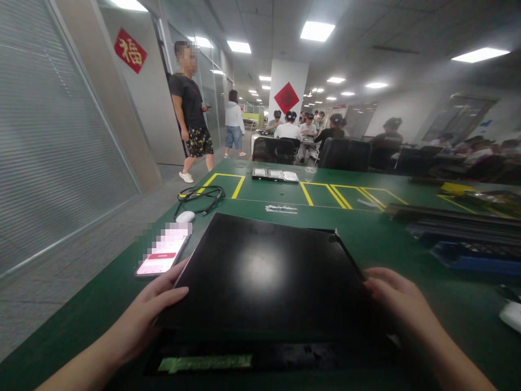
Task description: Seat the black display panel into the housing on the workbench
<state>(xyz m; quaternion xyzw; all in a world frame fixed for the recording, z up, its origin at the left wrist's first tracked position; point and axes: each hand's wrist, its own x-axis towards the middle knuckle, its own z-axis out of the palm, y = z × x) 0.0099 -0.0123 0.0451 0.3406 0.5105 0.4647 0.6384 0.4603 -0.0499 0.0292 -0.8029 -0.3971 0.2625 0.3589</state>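
pinching the slick black panel [264, 271] by its side edges, left grip [157, 304] and right grip [401, 307] could slip, dropping it onto the phone [163, 252] just beside.

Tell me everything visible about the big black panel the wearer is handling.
The black panel is a large flat rectangular sheet, glossy, reflecting a ceiling light, apparently metal. It lies over a dark base on the green table. The left hand holds its left edge, the right hand its right edge.
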